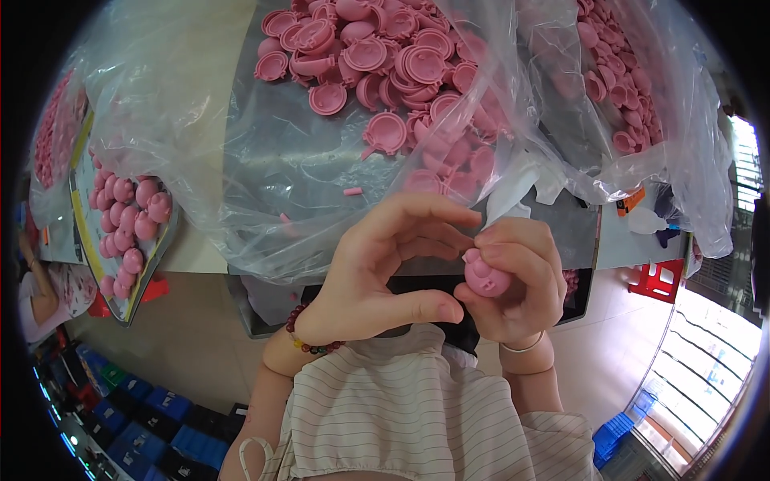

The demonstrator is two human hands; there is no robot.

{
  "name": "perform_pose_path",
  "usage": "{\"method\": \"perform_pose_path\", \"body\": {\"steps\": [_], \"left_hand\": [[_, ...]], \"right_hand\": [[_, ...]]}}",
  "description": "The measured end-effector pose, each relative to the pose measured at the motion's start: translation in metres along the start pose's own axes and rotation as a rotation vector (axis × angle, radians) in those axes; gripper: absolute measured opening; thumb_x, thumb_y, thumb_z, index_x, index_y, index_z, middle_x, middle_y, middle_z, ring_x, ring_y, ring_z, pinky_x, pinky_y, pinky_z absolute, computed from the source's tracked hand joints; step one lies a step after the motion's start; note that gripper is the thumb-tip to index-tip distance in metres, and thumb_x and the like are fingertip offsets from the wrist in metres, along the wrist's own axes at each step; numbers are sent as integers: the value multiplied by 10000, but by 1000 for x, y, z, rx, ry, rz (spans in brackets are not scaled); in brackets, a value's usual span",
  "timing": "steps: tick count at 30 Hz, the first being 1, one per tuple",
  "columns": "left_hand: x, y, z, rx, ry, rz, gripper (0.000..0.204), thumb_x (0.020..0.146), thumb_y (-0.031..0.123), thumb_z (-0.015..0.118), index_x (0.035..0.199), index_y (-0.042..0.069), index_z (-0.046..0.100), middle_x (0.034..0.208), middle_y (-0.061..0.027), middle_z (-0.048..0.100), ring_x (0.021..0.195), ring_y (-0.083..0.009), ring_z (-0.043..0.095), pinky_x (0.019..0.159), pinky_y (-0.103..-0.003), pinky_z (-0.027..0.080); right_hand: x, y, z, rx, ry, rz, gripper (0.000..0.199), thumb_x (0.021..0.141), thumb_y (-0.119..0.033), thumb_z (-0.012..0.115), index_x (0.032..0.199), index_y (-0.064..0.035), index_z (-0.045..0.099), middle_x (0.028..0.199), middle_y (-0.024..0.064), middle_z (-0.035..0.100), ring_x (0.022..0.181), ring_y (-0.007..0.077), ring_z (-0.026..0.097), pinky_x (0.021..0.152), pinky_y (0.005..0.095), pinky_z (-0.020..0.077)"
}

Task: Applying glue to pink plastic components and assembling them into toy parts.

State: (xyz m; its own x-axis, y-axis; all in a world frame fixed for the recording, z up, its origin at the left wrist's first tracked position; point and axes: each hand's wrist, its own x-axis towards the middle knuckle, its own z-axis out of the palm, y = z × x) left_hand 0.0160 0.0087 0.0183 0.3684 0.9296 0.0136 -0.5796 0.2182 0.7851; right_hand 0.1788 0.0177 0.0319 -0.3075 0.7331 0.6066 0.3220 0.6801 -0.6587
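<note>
On my feed, I see the right hand [525, 293]'s fingers clamped on a pink ball [485, 276]; the left hand [365, 272], fingers apart, curves just left of it. Beyond the ball, a clear bag [273, 244] holds pink shells [385, 60]; well left, a tray [86, 228] carries similar balls [124, 224].

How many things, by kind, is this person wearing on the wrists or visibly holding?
Pink pig-faced ball, held in the right hand: 1
Multicoloured beaded bracelet: 1
Pale plain bangle: 1
Total: 3
</note>
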Motion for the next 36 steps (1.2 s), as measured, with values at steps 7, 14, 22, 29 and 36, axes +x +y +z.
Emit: {"method": "perform_pose_path", "body": {"steps": [7,14,22,29,36], "left_hand": [[2,-3,-4,222,-64,82,656,558,78,777,1101,-17,421,1156,-178,455,1045,-224,481,913,-340,356],[0,-5,-3,242,-57,183,515,623,94,729,1049,-30,467,1141,-204,460,1063,-252,462,906,-357,349],[3,-3,-5,295,-124,222,428,664,47,677,1034,-44,481,1121,-232,463,1057,-269,463,899,-356,346],[3,-4,-9,315,-181,230,404,683,35,649,1043,-60,492,1138,-234,451,1050,-273,466,889,-352,351],[1,-2,0,700,-57,281,457,544,212,786,921,14,619,998,-116,469,988,-211,485,791,-306,418]], "right_hand": [[-4,1,1,387,7,149,303,606,-26,683,877,3,550,857,145,567,769,225,553,680,296,448],[-3,0,-2,654,-104,324,375,683,-319,683,873,-43,514,893,211,588,827,278,571,742,352,435],[-7,6,-1,829,-50,300,245,753,-170,593,886,36,589,910,207,584,821,275,590,711,328,466],[-6,5,0,653,-7,247,226,754,-196,608,842,13,609,836,168,590,742,242,587,659,301,465],[-10,-9,0,405,-41,453,808,663,-602,554,1131,13,316,754,96,576,682,150,539,638,232,417]]}}
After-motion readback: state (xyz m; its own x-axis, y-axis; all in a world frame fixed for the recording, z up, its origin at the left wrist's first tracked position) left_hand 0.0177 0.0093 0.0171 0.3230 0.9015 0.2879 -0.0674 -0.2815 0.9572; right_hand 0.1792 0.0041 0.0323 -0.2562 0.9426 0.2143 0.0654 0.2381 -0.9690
